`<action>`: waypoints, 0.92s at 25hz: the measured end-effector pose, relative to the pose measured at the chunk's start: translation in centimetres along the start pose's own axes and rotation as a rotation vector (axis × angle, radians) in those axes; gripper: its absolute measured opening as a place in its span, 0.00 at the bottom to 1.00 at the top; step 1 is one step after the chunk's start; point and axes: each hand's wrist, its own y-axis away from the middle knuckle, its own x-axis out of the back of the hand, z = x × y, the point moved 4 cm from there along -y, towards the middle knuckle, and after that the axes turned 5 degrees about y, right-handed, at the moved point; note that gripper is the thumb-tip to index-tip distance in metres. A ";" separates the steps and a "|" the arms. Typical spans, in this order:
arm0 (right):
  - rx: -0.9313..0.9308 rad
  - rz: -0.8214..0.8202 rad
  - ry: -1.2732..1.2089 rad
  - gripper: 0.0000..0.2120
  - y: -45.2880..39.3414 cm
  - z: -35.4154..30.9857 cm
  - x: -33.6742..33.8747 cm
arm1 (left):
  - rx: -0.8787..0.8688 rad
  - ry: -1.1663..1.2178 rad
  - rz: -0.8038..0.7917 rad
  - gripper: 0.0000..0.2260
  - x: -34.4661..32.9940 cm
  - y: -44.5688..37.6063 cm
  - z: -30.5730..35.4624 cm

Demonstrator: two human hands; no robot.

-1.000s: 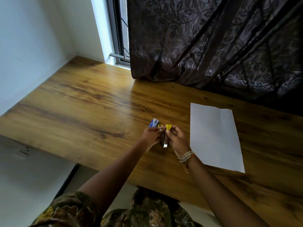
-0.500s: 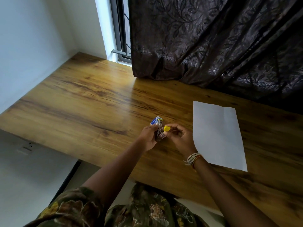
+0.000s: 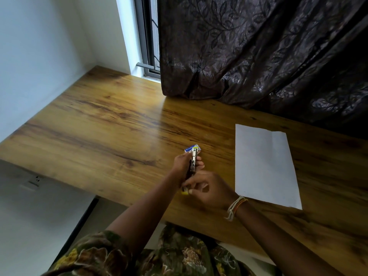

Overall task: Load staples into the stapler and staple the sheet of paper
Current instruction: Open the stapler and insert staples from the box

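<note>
- Right hand (image 3: pixel 207 188) pinches a yellow piece (image 3: pixel 184 193), likely the stapler's pusher, drawn out for loading
- Left hand (image 3: pixel 184 163) grips the stapler (image 3: pixel 193 162) upright, steadying it
- Staple box (image 3: pixel 191 148) just beyond
- Paper (image 3: pixel 262 166) lies flat on the desk (image 3: pixel 99 126), waiting

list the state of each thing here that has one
stapler: held off the table in the left hand, yellow end piece pulled out
right hand: pinching the yellow end piece
small blue box: on the table, behind the stapler
paper: flat on the table, creased, untouched
curtain: drawn
</note>
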 end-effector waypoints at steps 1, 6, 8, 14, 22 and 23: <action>-0.036 -0.024 -0.040 0.07 0.0 0.3 0.1 | -0.006 0.008 -0.001 0.12 0.0 0.2 -0.1; -0.402 0.236 -0.156 0.07 -1.7 3.0 1.3 | -0.081 -0.034 0.051 0.11 0.2 0.0 0.0; -0.556 0.240 -0.133 0.06 -2.2 3.5 1.1 | -0.095 -0.014 0.030 0.11 0.4 -0.1 -0.2; -0.585 0.066 0.211 0.19 -1.9 2.4 -0.8 | -0.052 0.096 -0.058 0.11 0.7 0.3 0.3; -0.558 0.227 0.319 0.08 -1.1 4.8 1.7 | -0.036 0.076 -0.122 0.15 0.5 0.2 0.5; -0.543 0.236 0.347 0.09 -1.0 4.8 1.7 | -0.041 0.062 -0.111 0.15 0.4 0.3 0.6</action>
